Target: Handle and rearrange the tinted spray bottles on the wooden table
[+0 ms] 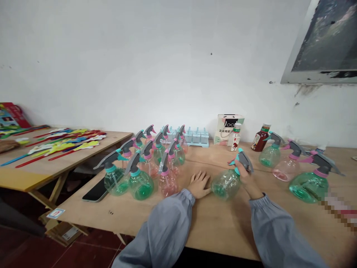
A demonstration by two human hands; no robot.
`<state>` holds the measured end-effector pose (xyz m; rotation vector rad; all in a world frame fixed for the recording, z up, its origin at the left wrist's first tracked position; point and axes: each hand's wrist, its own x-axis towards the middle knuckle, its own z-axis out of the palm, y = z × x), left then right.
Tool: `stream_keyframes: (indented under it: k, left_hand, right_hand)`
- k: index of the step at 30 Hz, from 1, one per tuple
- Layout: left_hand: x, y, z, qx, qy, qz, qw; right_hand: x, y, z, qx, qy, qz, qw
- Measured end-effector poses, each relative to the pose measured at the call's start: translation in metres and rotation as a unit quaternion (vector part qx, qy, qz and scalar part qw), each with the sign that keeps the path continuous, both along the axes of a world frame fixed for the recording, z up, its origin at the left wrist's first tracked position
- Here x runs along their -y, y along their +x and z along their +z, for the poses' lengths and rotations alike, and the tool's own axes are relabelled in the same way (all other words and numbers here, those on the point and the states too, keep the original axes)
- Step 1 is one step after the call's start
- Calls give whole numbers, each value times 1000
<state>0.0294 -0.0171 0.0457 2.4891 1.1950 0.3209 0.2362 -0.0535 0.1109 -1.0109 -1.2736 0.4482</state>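
Observation:
My right hand (pixel 244 178) is wrapped round the grey and teal trigger head of a green spray bottle (pixel 225 184), which is tilted a little over the wooden table (pixel 217 227). Flat on the tabletop, fingers stretched out, lies my left hand (pixel 199 185), just left of that bottle. To the left stands a cluster of several spray bottles, among them a green one (pixel 141 185) and a pink one (pixel 167 184) at the front. On the right are three more: a large green one (pixel 308 188), a pink one (pixel 286 168) and a smaller green one (pixel 269 155).
A dark phone (pixel 96 190) lies under the left bottles. Along the wall stand a pale blue mould set (pixel 196 137), a paper bag (pixel 223 130), a white bottle (pixel 235 139) and a red-brown bottle (pixel 260 139). Another table (pixel 111 149) at left holds colourful flat pieces (pixel 64 143).

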Motion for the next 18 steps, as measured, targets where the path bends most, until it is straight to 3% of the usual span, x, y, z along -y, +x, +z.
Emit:
stream_keyframes:
  k: [3, 7, 10, 12, 15, 18]
  left_hand:
    - [-1, -1, 1, 20, -7, 7, 1000]
    - [-1, -2, 0, 113, -62, -26, 991]
    - [2, 5, -6, 248, -93, -120, 957]
    - [5, 12, -9, 327, -88, -142, 930]
    - [11, 19, -7, 378, -58, -105, 918]
    - [15, 16, 3, 352, -20, -46, 934]
  right_hand:
    - [1, 5, -2, 44, 28, -70, 996]
    - [-2, 3, -5, 81, 39, -69, 994]
    - [-5, -11, -12, 63, 33, -60, 996]
    - [-7, -25, -19, 47, 8, -34, 998]
    - [-8, -39, -29, 55, -37, 51, 996]
    - [-4, -30, -33, 97, -2, 92, 991]
